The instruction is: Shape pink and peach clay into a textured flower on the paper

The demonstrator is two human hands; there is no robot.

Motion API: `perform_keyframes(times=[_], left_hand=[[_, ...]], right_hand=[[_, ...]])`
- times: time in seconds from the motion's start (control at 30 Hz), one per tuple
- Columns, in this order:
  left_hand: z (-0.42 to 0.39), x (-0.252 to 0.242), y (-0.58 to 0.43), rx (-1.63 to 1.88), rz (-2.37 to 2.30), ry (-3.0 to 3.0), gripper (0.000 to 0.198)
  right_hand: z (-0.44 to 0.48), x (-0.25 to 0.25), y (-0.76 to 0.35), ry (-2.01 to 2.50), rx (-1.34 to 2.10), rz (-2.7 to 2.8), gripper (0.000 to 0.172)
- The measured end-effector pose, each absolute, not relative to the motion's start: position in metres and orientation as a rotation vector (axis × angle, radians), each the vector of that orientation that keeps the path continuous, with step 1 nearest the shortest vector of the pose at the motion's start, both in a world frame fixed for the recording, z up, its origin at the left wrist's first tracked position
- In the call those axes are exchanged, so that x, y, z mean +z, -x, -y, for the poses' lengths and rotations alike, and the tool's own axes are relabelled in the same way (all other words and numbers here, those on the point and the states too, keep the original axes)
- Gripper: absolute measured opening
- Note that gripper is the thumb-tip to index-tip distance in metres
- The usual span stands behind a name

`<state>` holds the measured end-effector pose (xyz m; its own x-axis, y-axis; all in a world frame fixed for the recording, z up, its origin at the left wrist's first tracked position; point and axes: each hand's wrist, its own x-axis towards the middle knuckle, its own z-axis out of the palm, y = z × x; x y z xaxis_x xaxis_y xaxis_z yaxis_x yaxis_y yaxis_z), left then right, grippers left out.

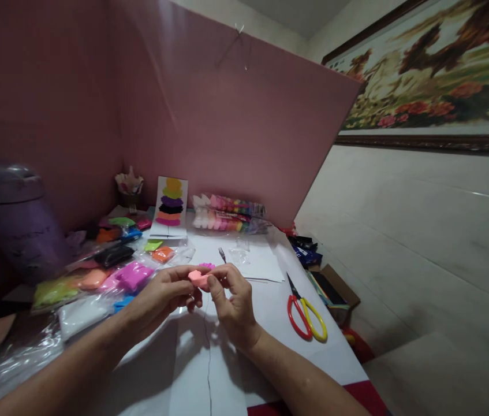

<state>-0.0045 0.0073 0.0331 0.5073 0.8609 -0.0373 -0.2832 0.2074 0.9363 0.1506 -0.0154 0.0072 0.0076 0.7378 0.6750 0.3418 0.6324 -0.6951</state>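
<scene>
Both my hands meet over the white paper sheet in the middle of the table. My left hand and my right hand pinch a small lump of light pink clay between their fingertips, fingers closed on it. A bit of magenta clay lies just behind the lump. A small fork lies on the paper beyond my hands.
Red and yellow scissors lie to the right of my hands. Several bags of coloured clay are heaped at the left, with two packs of clay sticks and a colour card against the pink board. A purple bin stands far left.
</scene>
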Motion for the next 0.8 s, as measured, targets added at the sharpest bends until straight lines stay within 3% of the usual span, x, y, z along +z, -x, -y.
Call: perform_keyframes(times=[0.13,0.37,0.47,0.6,0.7,0.8], left_hand=[[-0.007,0.033,0.005,0.852,-0.621,-1.087,0.031],[-0.010,0.025,0.004,0.921,-0.757,-1.321,0.030],[-0.011,0.023,0.004,0.902,-0.754,-1.384,0.035],[-0.012,0.022,0.005,0.848,-0.735,-1.387,0.044],[-0.014,0.021,0.005,0.884,-0.778,-1.383,0.045],[-0.015,0.020,0.005,0.944,-0.834,-1.403,0.041]], right_hand=[[0.015,0.007,-0.151,0.957,0.584,1.492,0.020],[0.020,0.008,-0.149,0.864,0.440,1.656,0.021],[0.016,0.007,-0.146,0.885,0.704,1.524,0.017],[0.006,0.007,-0.148,0.862,0.985,1.213,0.025],[0.007,0.008,-0.152,0.840,0.841,1.220,0.022],[0.016,0.009,-0.153,0.795,0.472,1.494,0.012]])
